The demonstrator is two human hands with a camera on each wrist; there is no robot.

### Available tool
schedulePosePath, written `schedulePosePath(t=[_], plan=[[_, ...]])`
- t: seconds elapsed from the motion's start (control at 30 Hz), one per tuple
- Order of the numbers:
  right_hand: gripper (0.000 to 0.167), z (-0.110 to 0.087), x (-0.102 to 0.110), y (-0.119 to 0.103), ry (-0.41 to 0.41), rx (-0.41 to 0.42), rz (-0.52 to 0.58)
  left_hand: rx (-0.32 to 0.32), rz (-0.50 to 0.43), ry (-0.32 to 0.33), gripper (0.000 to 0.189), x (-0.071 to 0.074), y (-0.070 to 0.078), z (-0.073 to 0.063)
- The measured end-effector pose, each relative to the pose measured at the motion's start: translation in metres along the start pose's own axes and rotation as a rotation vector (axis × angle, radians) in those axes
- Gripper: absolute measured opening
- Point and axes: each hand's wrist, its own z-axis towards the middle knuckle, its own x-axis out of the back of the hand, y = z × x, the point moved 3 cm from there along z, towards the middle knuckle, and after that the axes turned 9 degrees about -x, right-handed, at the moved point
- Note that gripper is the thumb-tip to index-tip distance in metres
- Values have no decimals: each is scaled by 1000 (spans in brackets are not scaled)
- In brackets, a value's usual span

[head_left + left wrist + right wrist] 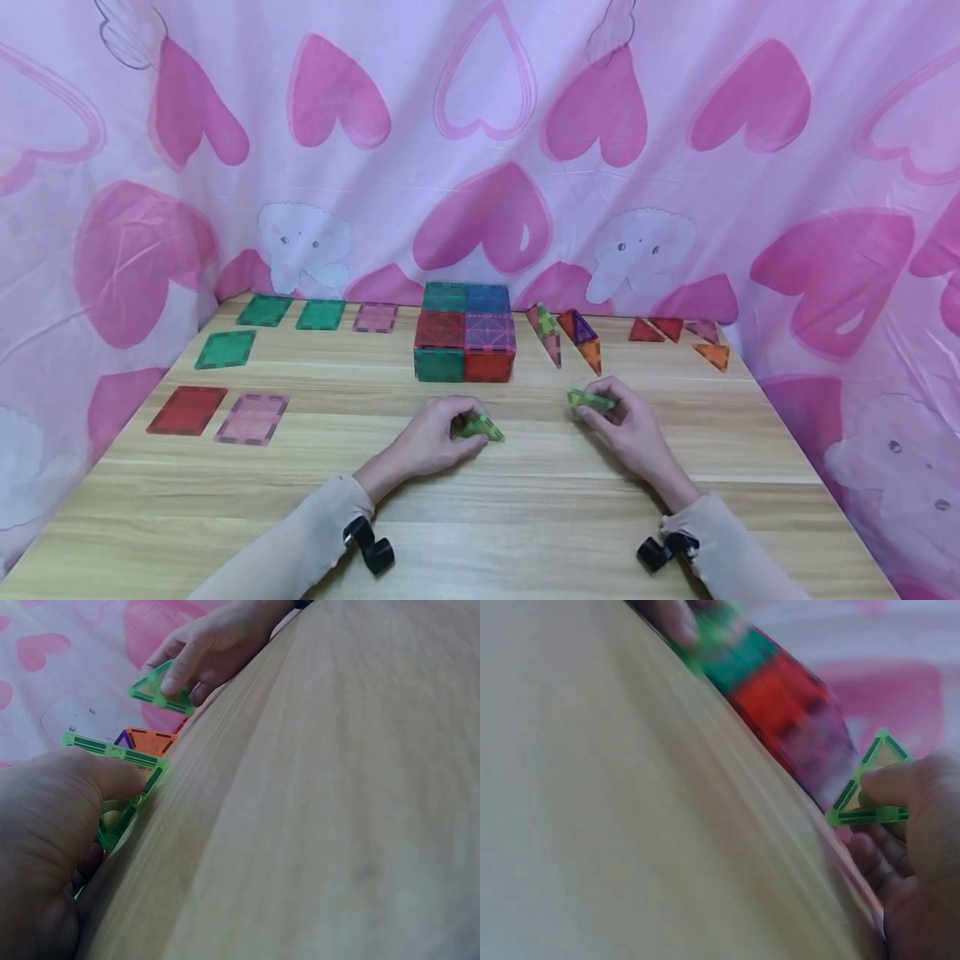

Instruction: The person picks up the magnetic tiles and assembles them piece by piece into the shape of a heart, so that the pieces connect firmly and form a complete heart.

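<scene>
Hanging cloth (412, 175) — table (487, 533) — green triangles (482, 427)

Toward the left edge of the table (517, 525), I count six square tiles (225, 349): three green, two pink, one red. Near the far edge are one block (440, 329) and two many-coloured pieces (543, 321); at the far right corner, four triangles (667, 328). My left hand (435, 433) holds one green triangle (486, 427), my right hand (630, 425) one more.

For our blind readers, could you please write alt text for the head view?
Two hands each hold a green tile at a table. Beyond them stands a tile block, squares to its left and triangles to its right.
</scene>
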Motion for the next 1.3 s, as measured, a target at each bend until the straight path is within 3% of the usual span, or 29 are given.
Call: schedulePosePath(t=[0.13,0.3,0.53,0.9,1.1,1.3], plan=[[24,0,-37,-16,-81,-11,47,-2,1,7,19,1,-1,-1],[22,3,-75,-30,-165,19,13,0,-5,10,20,2,-2,-2],[21,5,-94,-37,-254,73,11,-10,-12,16,20,2,-2,-2],[34,5,-86,-38,-237,38,40,-10,-15,12,19,2,-1,-1],[33,16,-58,-53,-113,88,29,-21,1,14,19,1,0,-1],[23,28,-10,-56,73,125,38,-21,2,2,18,0,2,1]])
